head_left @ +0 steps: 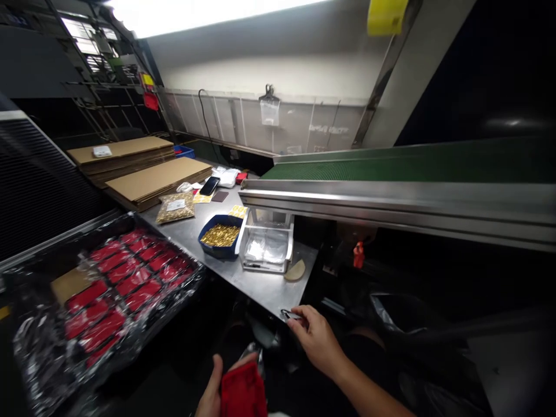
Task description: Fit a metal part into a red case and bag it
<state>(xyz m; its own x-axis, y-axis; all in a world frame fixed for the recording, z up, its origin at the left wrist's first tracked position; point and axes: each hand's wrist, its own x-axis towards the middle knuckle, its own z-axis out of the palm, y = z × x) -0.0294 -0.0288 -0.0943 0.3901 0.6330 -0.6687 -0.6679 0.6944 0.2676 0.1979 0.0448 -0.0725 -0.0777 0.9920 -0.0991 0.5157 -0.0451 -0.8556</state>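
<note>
My left hand (211, 392), cut off by the bottom edge, holds a flat red molded part (244, 391) with its thumb raised beside it. To the right, my right hand (319, 341) pinches a small silver-and-dark metal object (288, 314) at the near corner of the metal table (264, 289); its exact kind is too small to tell. Farther up the table are a pale rounded piece (296, 270), a clear-and-white tray (266, 246) with plastic bags in it, and a blue bin (217, 250) full of small brass-colored pieces (220, 235).
At left, a plastic-lined crate (182, 284) holds rows of bagged red parts (132, 278). Stacked cardboard (158, 179), a bag of brass pieces (176, 207) and a phone (210, 186) lie at the back. A green conveyor (369, 165) with a metal rail runs along the right.
</note>
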